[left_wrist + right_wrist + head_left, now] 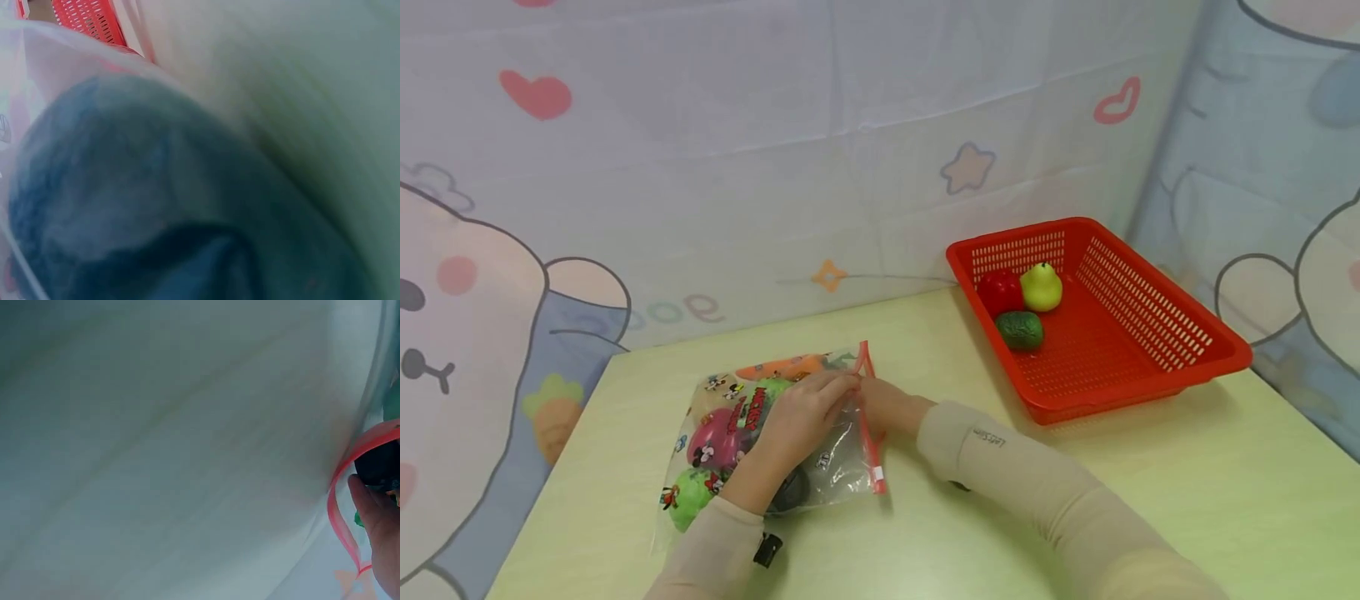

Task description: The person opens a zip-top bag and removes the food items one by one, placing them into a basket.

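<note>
Zip bag (pixel 848 467), clear with cartoon prints, lies on the pale table (pixel 955 542), its red-edged mouth turned toward the right. Inside I see a magenta piece (pixel 715 437), a green one (pixel 688 500), a dark round one (pixel 792 490) and something orange (pixel 790 365). The left hand (pixel 805 410) lies across the top, fingers pinching the bag near its opening. The right hand (pixel 887 406) reaches in at the mouth, beside a dark object; whether it grips that, I can't tell. Beyond, a red basket (pixel 1138 391) holds a pear (pixel 1041 288), something red (pixel 1000 292) and something dark green (pixel 1021 331).
</note>
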Tool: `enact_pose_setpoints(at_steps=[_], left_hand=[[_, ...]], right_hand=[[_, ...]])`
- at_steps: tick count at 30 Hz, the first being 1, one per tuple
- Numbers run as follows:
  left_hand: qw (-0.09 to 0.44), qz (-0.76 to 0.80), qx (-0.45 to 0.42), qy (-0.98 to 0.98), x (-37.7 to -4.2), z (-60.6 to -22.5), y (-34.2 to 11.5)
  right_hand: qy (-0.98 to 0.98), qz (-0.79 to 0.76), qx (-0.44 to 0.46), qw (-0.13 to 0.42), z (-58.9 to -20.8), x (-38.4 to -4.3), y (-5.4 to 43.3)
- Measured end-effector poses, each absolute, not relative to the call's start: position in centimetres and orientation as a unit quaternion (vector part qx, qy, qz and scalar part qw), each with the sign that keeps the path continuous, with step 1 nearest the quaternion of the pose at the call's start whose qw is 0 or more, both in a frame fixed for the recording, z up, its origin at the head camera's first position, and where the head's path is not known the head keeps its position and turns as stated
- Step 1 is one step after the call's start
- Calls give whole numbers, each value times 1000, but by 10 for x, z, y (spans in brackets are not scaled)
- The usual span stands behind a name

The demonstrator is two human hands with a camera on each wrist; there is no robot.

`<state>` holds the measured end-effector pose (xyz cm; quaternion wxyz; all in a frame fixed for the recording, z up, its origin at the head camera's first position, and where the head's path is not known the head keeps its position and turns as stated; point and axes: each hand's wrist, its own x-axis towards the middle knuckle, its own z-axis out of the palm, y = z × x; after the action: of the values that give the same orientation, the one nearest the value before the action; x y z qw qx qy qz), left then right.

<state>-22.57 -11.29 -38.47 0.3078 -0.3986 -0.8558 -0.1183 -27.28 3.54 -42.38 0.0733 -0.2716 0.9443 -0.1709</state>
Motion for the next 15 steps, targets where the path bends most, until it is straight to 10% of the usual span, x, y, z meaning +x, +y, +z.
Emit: enact_pose_setpoints(at_steps=[10, 15], left_hand=[[313, -124, -398, -853, -226, -386, -112], [308, -126, -400, -854, -225, -386, -112]], right_hand=[[941, -158, -294, 56, -511, -335, 35], [948, -129, -284, 67, -466, -305, 35]])
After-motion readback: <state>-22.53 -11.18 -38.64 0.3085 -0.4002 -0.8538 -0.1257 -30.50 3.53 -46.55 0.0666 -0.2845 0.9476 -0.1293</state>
